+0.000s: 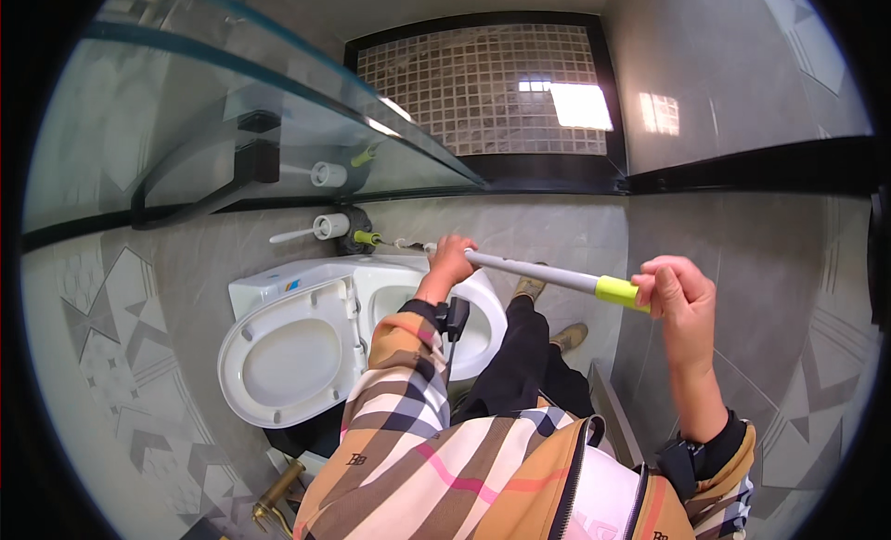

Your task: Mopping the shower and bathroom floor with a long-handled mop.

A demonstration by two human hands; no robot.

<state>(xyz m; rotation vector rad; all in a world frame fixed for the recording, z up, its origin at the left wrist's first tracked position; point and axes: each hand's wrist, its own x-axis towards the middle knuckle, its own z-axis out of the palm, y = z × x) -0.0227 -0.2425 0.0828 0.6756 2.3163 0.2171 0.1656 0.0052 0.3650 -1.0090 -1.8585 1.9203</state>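
Both my hands hold a long-handled mop slanting across in front of me. My left hand is closed round its grey pole near the middle, above the toilet bowl's far side. At the pole's right end, the fingers of my right hand curl on the lime-green grip. Beyond my left hand a thin shaft runs left to a lime-green socket and a dark grey mop head by the wall. Below the pole stands a white toilet, its seat and lid raised to the left.
A toilet brush in a white holder is beside the mop head. A glass panel with a black handle rises on the left. Past a black sill lies a mosaic floor. Tiled walls flank me; a brass fitting sits lower left.
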